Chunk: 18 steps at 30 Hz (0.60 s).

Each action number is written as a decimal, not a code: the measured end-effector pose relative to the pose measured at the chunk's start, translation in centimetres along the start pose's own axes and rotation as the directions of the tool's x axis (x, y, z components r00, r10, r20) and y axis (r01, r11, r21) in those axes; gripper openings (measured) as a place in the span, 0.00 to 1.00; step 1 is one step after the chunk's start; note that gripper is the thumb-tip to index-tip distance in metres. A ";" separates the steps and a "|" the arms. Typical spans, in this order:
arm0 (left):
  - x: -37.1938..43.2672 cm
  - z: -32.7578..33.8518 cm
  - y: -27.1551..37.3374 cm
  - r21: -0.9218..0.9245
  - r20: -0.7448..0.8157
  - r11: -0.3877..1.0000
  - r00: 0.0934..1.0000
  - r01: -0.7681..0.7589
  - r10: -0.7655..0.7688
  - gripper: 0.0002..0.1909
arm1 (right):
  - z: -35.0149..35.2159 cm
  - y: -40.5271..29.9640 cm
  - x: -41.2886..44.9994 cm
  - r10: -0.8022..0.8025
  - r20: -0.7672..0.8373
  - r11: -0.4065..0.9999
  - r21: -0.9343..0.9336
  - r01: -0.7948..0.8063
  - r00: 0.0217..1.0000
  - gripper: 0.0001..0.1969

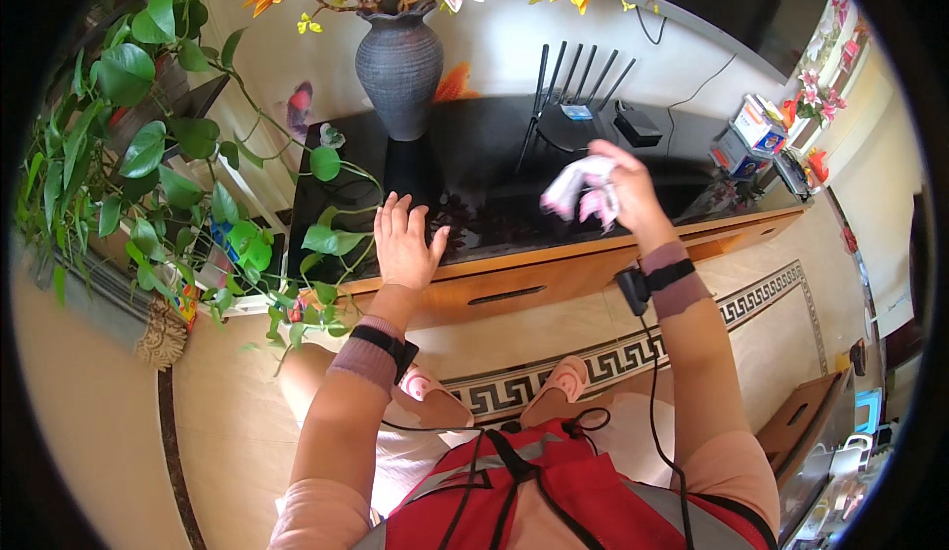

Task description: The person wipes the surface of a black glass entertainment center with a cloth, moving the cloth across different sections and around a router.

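My right hand (pixel 630 187) grips a crumpled white and pink cloth (pixel 586 190), partly blurred, in front of the router (pixel 563 129). The cloth hangs loosely from the fingers; whether it touches the surface below I cannot tell. Fingers apart, my left hand (pixel 406 242) lies palm down at the front of the glossy black cabinet top (pixel 489 172) and holds nothing. Beyond it stands a grey ribbed vase (pixel 400 68) with artificial flowers. Trailing plant leaves (pixel 330 240) hang close to the left hand's outer side.
A small black box (pixel 637 124) sits beside the router. Stacked cartons (pixel 749 135) occupy the cabinet's right end. A drawer front (pixel 511 294) faces me. Dense potted vines (pixel 148 150) crowd the left, and a television (pixel 734 1) hangs above. A cable (pixel 654 402) runs along my right arm.
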<state>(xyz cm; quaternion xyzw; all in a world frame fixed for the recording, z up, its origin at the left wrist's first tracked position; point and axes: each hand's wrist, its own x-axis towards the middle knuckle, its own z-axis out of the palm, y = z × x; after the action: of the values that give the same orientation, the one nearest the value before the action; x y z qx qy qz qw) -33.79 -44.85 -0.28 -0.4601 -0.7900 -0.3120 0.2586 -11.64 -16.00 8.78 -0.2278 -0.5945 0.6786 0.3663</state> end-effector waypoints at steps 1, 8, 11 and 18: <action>-0.5 -0.2 -0.5 0.042 0.061 0.999 0.998 0.002 -0.005 0.24 | -0.8 -0.7 -0.6 0.023 -0.153 0.998 -0.057 -0.032 0.988 0.23; -0.1 1.3 1.3 0.135 0.092 0.991 0.996 -0.011 -0.001 0.24 | -8.6 9.4 -1.2 -0.363 0.096 -0.013 -0.995 0.098 0.927 0.20; -0.4 0.4 0.5 0.173 0.107 0.985 0.994 -0.023 0.004 0.24 | -0.4 12.2 -2.6 -0.365 0.269 0.118 -0.936 0.331 0.892 0.24; 0.1 0.4 -0.1 0.012 0.048 0.999 0.998 -0.041 0.040 0.27 | 16.5 13.4 -6.7 -0.376 0.503 0.186 -0.782 0.595 0.778 0.24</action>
<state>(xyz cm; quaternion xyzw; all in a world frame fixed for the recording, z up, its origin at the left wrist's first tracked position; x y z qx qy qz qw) -33.93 -44.52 -0.50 -0.4815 -0.7885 -0.2905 0.2491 -22.73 -31.99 -1.95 -0.1203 -0.9381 0.0953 0.3106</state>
